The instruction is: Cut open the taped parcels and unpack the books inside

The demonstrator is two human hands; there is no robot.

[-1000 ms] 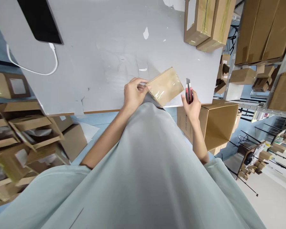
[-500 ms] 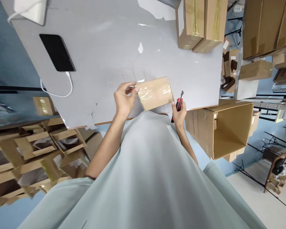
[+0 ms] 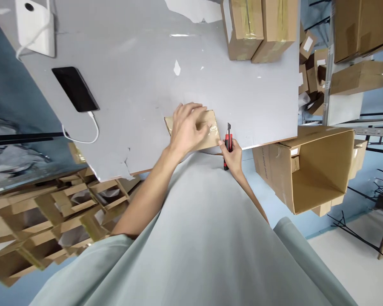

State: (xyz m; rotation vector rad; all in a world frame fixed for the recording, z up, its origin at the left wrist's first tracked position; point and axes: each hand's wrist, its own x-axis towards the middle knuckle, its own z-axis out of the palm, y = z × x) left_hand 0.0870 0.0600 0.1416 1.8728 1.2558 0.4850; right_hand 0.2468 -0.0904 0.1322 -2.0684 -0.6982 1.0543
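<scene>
A small flat cardboard box point(image 3: 207, 140) with shiny tape lies near the front edge of the grey table. Over its top reaches my left hand point(image 3: 187, 129), fingers spread and bent, hiding much of the box; whether the fingertips press on it is hard to tell. At the box's right corner is my right hand point(image 3: 233, 156), closed around a red and black utility knife point(image 3: 226, 144). The knife's blade points away from me, and the thumb and a fingertip are at the box's corner.
Two taped cartons point(image 3: 245, 29) stand at the back right of the table point(image 3: 130, 85). A black phone point(image 3: 75, 89) with a white cable and a white device point(image 3: 35, 29) lie at left. A large open carton point(image 3: 319, 178) is at right; several open boxes point(image 3: 76, 212) sit lower left.
My left hand has moved from the box's left edge to over its top, fingers now spread. My right hand still holds the utility knife, now turned more upright. The view has shifted slightly.
</scene>
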